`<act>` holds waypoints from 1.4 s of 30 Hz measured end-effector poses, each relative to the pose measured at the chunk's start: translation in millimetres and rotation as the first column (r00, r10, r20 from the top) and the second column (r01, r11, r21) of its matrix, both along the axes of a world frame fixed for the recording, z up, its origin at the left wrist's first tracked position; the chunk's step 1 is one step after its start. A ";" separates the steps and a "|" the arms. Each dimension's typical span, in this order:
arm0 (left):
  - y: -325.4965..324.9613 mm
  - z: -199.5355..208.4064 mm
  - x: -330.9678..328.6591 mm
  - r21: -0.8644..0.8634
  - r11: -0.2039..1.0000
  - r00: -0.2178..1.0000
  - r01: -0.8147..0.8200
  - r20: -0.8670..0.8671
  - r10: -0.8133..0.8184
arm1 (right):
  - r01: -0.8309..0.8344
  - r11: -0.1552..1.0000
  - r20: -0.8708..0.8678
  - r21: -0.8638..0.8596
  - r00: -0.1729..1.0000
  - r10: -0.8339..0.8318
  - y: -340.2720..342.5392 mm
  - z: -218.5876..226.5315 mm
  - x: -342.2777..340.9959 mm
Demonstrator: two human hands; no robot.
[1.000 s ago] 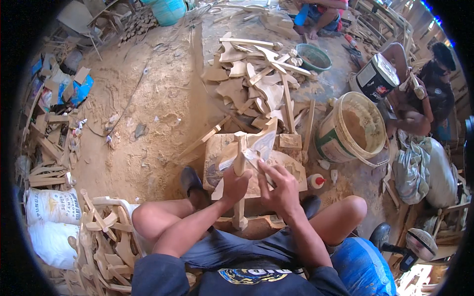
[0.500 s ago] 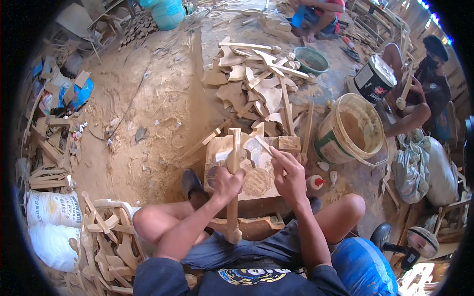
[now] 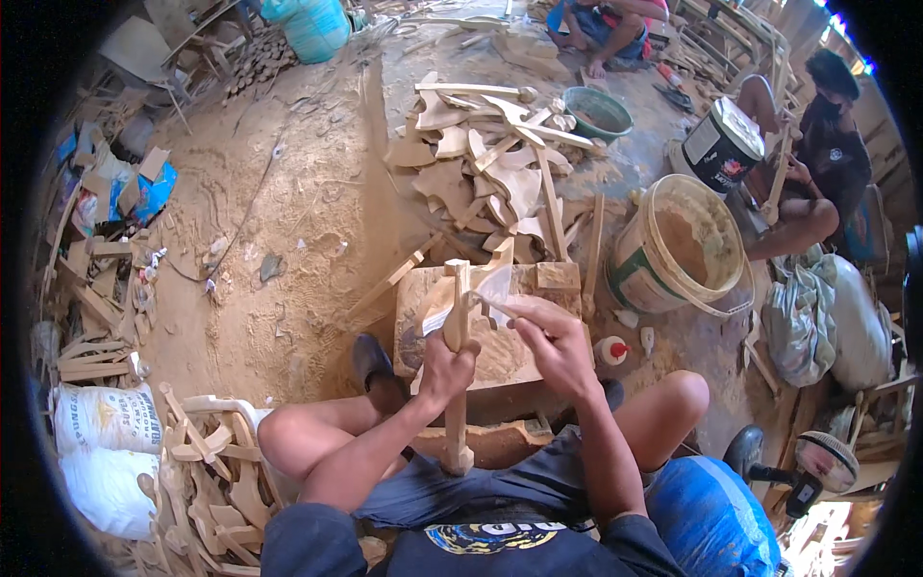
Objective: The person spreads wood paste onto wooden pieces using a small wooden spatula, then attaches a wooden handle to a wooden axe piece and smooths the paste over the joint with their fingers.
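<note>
My left hand (image 3: pixel 448 369) is wrapped round the middle of a long carved wooden leg (image 3: pixel 456 423). The leg stands tilted, with its knobbed lower end at my lap and its squared top over a wooden work block (image 3: pixel 524 369). Closed on a thin stick-like tool (image 3: pixel 490 302), my right hand (image 3: pixel 556 348) brings the tool's tip to the leg's right side, near the top. Whether the tip touches the wood I cannot tell. A whitish folded piece (image 3: pixel 437 315) shows just left of the leg, above my left fingers.
Beyond the block lies a heap of cut wood pieces (image 3: pixel 519 183). A large bucket (image 3: pixel 630 231) and a red-capped bottle (image 3: pixel 611 350) stand to the right. A wood-filled container (image 3: pixel 221 404) is at my left, a blue sack (image 3: pixel 711 519) at my right. A co-worker (image 3: pixel 836 144) sits at far right.
My right hand has moved left, bringing the thin tool up against or close to the upper leg. My left hand keeps its grip, and the leg has shifted slightly.
</note>
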State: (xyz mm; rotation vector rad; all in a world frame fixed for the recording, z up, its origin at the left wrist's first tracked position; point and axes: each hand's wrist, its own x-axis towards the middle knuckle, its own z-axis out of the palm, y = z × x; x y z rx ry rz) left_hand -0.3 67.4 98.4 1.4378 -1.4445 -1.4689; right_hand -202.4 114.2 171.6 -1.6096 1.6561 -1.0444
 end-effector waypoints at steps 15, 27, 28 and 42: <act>-10.2 -38.7 -2.6 -0.097 0.995 0.975 0.029 0.220 -0.007 | -0.065 0.928 -0.359 -0.366 0.930 -0.077 -25.5 -40.2 -19.3; -8.4 -45.3 -4.2 -0.153 0.988 0.962 0.033 0.272 0.010 | -0.040 0.942 -0.393 -0.333 0.914 -0.100 -41.8 -77.9 -1.7; -5.9 -37.5 -7.3 -0.187 0.982 0.968 -0.007 0.246 0.053 | -0.036 0.946 -0.409 -0.323 0.906 -0.106 -41.2 -77.9 -2.6; -6.1 -31.2 -13.7 -0.047 0.997 0.960 0.059 0.275 -0.044 | -0.014 0.930 -0.493 -0.368 0.850 -0.182 -38.0 -66.6 -12.8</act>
